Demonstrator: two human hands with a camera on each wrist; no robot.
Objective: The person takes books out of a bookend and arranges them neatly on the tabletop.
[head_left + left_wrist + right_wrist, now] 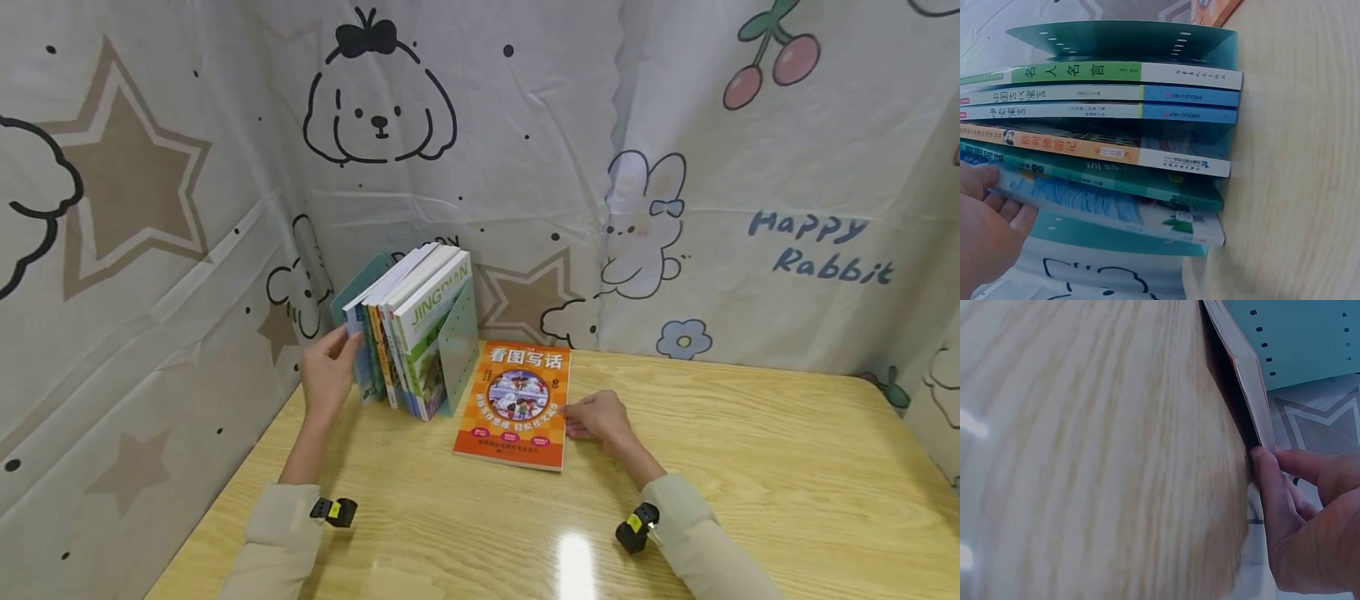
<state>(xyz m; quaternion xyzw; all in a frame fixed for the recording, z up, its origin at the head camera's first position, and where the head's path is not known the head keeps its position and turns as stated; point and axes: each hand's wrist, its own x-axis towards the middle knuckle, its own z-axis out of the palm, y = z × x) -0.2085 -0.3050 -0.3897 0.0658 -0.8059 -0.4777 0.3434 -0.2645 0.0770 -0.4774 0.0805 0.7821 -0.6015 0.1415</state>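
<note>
Two hands work beside the teal perforated metal bookend (459, 350): right hand (597, 417) pinches the flat orange paperback book's (517, 406) edge on the wooden table (750, 467); left hand (328, 372), fingers straight, presses the upright row of books (408, 333) inside it.

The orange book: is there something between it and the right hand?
Nothing visible. The right hand already touches the orange book at its right edge, fingertips against the edge.
</note>
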